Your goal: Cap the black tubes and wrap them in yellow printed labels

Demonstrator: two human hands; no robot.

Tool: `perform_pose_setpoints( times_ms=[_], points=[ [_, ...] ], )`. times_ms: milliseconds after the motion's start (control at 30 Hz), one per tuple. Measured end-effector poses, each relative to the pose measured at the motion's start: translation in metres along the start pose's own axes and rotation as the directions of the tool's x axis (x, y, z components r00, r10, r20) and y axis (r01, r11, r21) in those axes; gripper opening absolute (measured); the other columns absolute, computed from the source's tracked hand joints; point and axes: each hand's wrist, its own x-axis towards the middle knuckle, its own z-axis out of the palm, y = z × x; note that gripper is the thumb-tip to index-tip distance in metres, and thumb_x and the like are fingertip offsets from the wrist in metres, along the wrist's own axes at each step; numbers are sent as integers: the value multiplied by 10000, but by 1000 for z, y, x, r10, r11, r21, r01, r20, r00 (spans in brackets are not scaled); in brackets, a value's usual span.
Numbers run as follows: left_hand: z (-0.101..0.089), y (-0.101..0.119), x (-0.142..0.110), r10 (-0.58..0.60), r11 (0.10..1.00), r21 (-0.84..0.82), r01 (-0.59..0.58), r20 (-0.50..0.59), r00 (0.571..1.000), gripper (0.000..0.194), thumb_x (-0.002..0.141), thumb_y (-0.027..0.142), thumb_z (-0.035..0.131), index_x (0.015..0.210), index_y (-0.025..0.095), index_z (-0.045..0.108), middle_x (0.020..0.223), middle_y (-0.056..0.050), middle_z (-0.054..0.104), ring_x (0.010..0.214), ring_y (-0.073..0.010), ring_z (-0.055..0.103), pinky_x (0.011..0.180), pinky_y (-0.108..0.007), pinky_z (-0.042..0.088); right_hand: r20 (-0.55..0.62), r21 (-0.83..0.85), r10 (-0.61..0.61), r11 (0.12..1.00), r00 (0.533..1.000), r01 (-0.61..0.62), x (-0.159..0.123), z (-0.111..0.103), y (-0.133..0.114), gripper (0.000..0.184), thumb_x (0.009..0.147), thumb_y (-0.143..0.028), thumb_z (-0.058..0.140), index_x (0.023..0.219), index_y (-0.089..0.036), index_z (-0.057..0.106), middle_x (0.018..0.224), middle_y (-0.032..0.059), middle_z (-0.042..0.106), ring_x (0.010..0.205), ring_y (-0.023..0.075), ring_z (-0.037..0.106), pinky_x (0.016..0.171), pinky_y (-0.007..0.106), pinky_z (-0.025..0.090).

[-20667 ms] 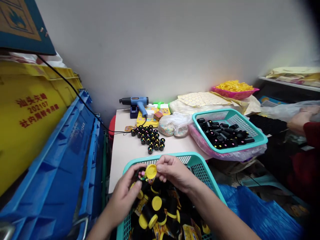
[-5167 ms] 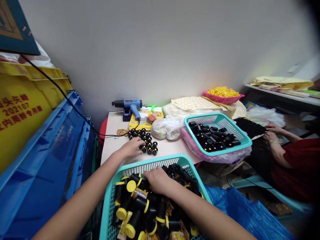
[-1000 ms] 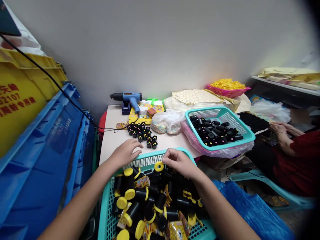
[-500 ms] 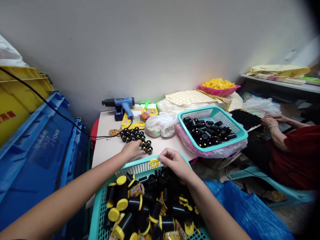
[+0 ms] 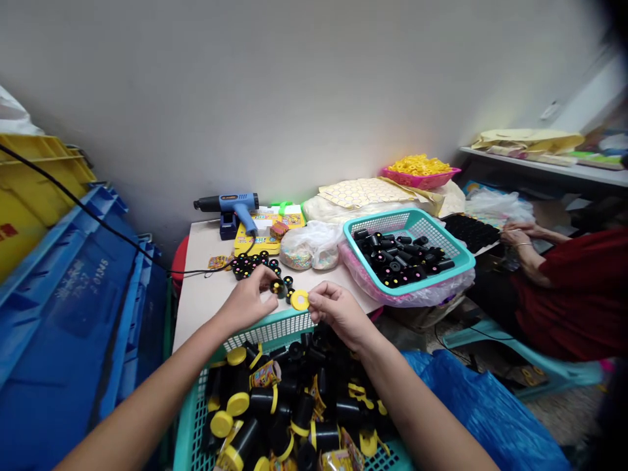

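My left hand [image 5: 252, 297] is closed, with thumb and fingers around a small black cylinder [image 5: 277, 288] that has coloured dots in its end. In my right hand [image 5: 338, 311] a flat yellow ring-shaped cap [image 5: 299, 300] is pinched at its right edge. The two pieces are close together above the table's front edge. Behind my left hand stand several black cylinders [image 5: 245, 265] of the same kind. Below both hands, a turquoise basket [image 5: 275, 324] holds black canisters [image 5: 265, 399], many with yellow caps, and printed wrappers [image 5: 266, 373].
A heat gun [image 5: 235, 204] rests at the table's back left, its cable running left. Bagged colourful beads [image 5: 297, 252] lie mid-table. To the right are another basket [image 5: 417, 281] of black parts and a pink basket [image 5: 422, 182] of yellow parts. A co-worker's hands [image 5: 520, 235] are far right.
My left hand has lifted a black cylinder from the group and brought it toward the yellow cap. The cap has turned slightly in my right hand. The whole view has shifted a little.
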Motion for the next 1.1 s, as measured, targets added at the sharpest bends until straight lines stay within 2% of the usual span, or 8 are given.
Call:
perform_pose_setpoints(
  times_ms=[133, 233, 333, 467, 600, 767, 967, 1100],
  points=[
    [-2, 28, -50, 129, 928, -341, -151, -86, 988, 222, 781, 222, 499, 1000, 214, 465, 969, -36, 601, 911, -190, 610, 839, -338, 502, 40, 15, 6, 1000, 999, -7, -6, 22, -10, 293, 647, -342, 803, 705, -149, 591, 584, -42, 612, 475, 59, 524, 505, 190, 402],
    [7, 33, -83, 68, 825, -554, -112, -100, 993, 222, 865, 281, 450, 1079, 220, 450, 998, -51, 589, 926, -198, 603, 782, -323, 516, 110, -53, 24, 998, 994, -19, -14, 35, -7, 267, 665, -323, 792, 688, -147, 592, 581, -40, 616, 457, 52, 502, 479, 182, 383],
    [14, 31, -106, -32, 741, -670, -31, -81, 996, 295, 901, 356, 452, 1170, 234, 459, 1108, -69, 599, 1052, -228, 578, 850, -338, 504, 163, -58, 73, 996, 984, -64, -22, 45, 0, 271, 675, -333, 784, 685, -154, 581, 566, -47, 609, 440, 53, 496, 464, 180, 376],
    [18, 28, -126, -92, 717, -697, -14, -114, 989, 375, 909, 394, 466, 1256, 254, 487, 1293, -70, 555, 1222, -255, 488, 1028, -379, 397, 179, -49, 89, 995, 980, -81, -30, 56, 7, 281, 680, -334, 785, 677, -159, 565, 561, -53, 601, 432, 51, 490, 459, 177, 378],
    [24, 29, -138, -129, 730, -683, -16, -161, 978, 389, 935, 390, 416, 1304, 279, 468, 1387, -57, 482, 1294, -246, 418, 1104, -405, 306, 168, -38, 63, 998, 984, -57, -36, 67, 12, 283, 668, -327, 795, 664, -161, 566, 560, -50, 604, 441, 54, 494, 463, 177, 397],
    [27, 32, -142, -168, 684, -729, -29, -195, 966, 388, 944, 384, 373, 1301, 264, 464, 1370, -67, 490, 1274, -251, 436, 1076, -417, 346, 156, 74, 95, 991, 983, -108, -39, 75, 16, 303, 644, -352, 809, 656, -163, 573, 580, -28, 627, 481, 67, 535, 469, 169, 415],
    [24, 31, -143, -85, 789, -604, -113, -289, 954, 373, 940, 350, 385, 1297, 281, 469, 1339, -67, 497, 1236, -253, 452, 1049, -413, 361, 132, 19, 18, 1000, 991, -20, -42, 77, 23, 263, 673, -309, 800, 674, -163, 581, 581, -31, 638, 472, 64, 532, 498, 177, 430],
    [24, 32, -143, -127, 738, -668, -100, -283, 951, 345, 944, 357, 367, 1260, 269, 473, 1317, -67, 503, 1190, -254, 483, 993, -398, 391, 143, 54, -3, 999, 990, -5, -42, 79, 27, 268, 678, -318, 795, 664, -166, 575, 574, -34, 628, 458, 66, 524, 483, 179, 421]
  ],
)
